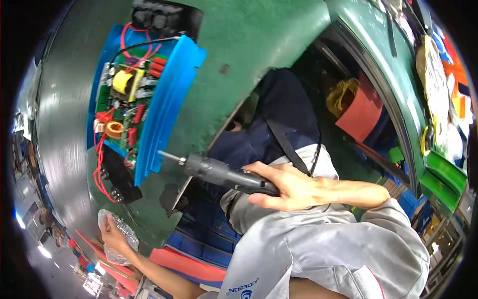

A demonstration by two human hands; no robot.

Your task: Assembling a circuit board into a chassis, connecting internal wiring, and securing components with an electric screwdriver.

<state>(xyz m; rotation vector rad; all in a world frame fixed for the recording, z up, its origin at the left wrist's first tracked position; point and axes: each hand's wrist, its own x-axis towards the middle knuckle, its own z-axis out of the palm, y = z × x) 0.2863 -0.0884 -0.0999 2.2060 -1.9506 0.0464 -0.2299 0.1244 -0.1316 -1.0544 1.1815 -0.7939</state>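
Observation:
My right hand is wrapped round the rear of a black electric screwdriver. Its thin metal bit points left, close to the lower end of a blue metal housing. Inside that housing sits a green circuit board with a yellow-wrapped transformer, a copper coil and red components. At the lower left, my left hand is at a clear plastic bag of small silvery parts. Its fingers are drawn together; what they pinch is too small to make out.
Black end panels lie at the lower end of the housing and at its far end, with red wires running to them. The green tabletop ends beside my legs. To the right are a red sheet and green trays.

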